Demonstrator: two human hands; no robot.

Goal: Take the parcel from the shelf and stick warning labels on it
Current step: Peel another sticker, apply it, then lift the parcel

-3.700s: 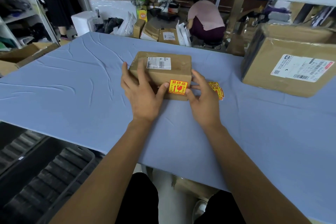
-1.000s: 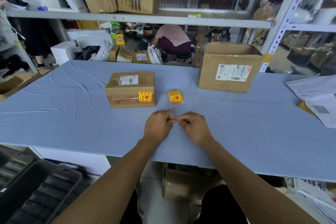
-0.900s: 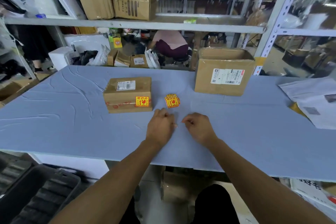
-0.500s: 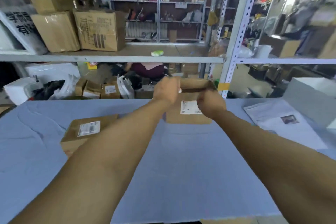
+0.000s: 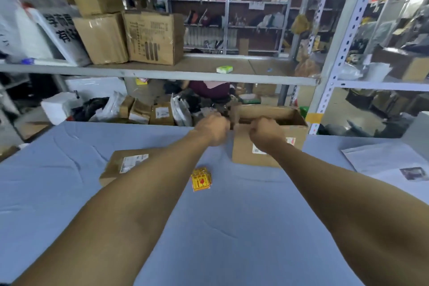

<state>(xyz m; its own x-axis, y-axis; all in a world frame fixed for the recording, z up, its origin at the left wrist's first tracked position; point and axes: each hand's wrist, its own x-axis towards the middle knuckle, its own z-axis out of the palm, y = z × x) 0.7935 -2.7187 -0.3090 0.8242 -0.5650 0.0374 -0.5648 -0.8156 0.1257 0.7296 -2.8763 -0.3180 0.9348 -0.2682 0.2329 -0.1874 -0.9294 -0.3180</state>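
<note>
The small brown parcel (image 5: pixel 125 163) with a white shipping label lies on the blue table (image 5: pixel 232 227) at the left, partly hidden behind my left forearm. A small stack of yellow-and-red warning labels (image 5: pixel 201 180) sits on the cloth between my arms. My left hand (image 5: pixel 213 129) and my right hand (image 5: pixel 267 136) are stretched far forward, both curled into fists close together. They are at the near rim of an open cardboard box (image 5: pixel 298 129). Whether either fist pinches something small is hidden.
A grey shelf rail (image 5: pixel 162 74) crosses above the table's far edge and carries large cardboard boxes (image 5: pixel 153 37) and a small green packet (image 5: pixel 224 69). A perforated upright post (image 5: pixel 336 53) stands at right. White papers (image 5: pixel 383 160) lie on the table's right side. A person (image 5: pixel 209 88) crouches behind.
My hands left the labelled parcel, came together near the table's front, then reached forward to the open box. The view tilted up toward the shelves, then dipped slightly.
</note>
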